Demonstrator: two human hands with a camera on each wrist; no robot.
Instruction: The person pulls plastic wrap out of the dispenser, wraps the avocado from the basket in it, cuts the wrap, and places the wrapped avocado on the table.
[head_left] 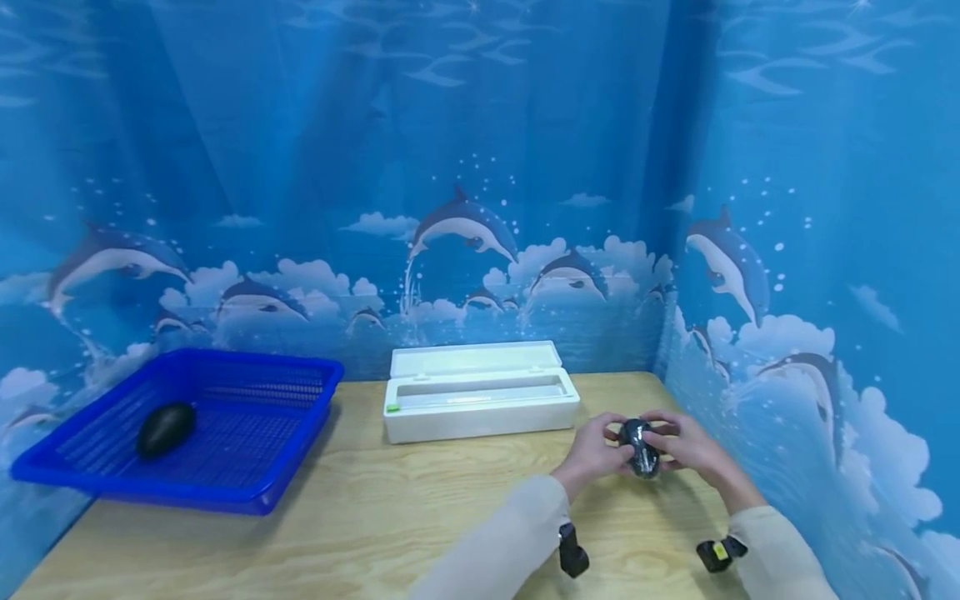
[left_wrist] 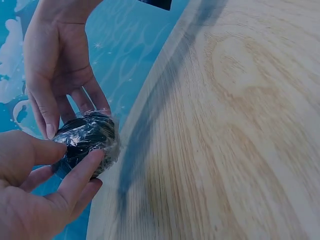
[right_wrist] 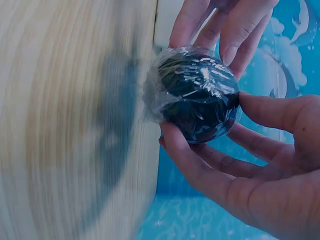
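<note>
Bare human hands, two: one left hand (head_left: 595,454), one right hand (head_left: 690,450). Long beige fabric sleeves (head_left: 510,533), two. Black wrist-worn devices (head_left: 573,552), two. Dark rounded object wrapped in clear, crinkled plastic film (right_wrist: 200,97), one. Dark egg-shaped object (head_left: 167,429), one. Bright blue rectangular plastic basket with perforated walls (head_left: 240,442), one. Long white rectangular box (head_left: 483,421), one, with one white lid (head_left: 474,359) and one small bright-green tab (head_left: 393,407). Pale wood-grain tabletop (head_left: 360,533), one. Grey-and-white dolphins (head_left: 468,229) printed on the blue backdrop (head_left: 480,125): at least nine, smaller figures being too faint for a firm count.
</note>
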